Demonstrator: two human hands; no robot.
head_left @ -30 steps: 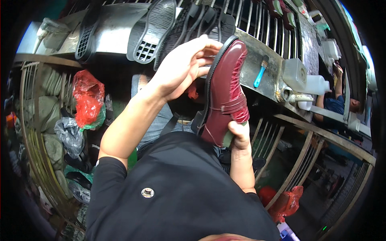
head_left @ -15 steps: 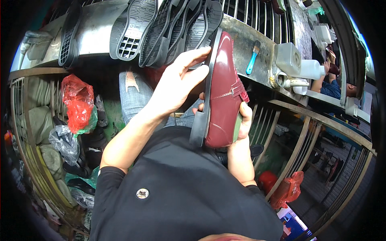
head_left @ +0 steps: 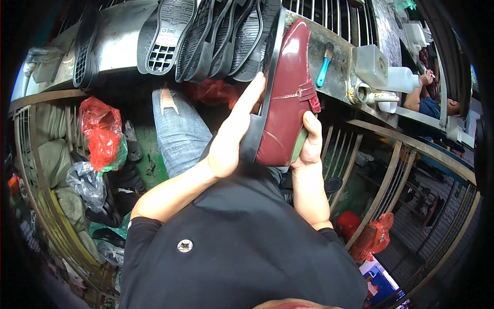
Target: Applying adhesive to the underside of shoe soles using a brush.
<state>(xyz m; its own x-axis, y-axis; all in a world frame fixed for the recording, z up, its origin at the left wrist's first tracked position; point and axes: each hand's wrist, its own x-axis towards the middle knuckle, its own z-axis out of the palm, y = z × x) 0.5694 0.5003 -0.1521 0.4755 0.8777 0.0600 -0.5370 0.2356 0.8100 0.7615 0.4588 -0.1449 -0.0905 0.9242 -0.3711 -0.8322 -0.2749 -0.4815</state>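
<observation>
A glossy dark red leather shoe [head_left: 284, 110] with a buckled strap stands on edge before my chest, toe pointing away from me. Its black sole [head_left: 251, 138], with a heel block, faces left. My right hand [head_left: 309, 143] grips the shoe from the right near the heel, thumb on the upper by a green patch of lining. Lying flat along the sole is my left hand [head_left: 234, 131], its fingers stretched out toward the toe. The far part of the sole's underside is hidden from this view.
Several black soles [head_left: 206, 44] lie on the metal bench ahead. To the right are a blue-handled brush [head_left: 324, 66], a square plastic container [head_left: 369, 66] and a white bottle [head_left: 401, 80]. Another person's arm [head_left: 419, 95] shows at far right. A red plastic bag [head_left: 100, 134] hangs at left.
The shoe has moved farther away and slightly right, toward the bench. My left hand has gone from curled fingers at the sole's edge to a flat palm against the sole.
</observation>
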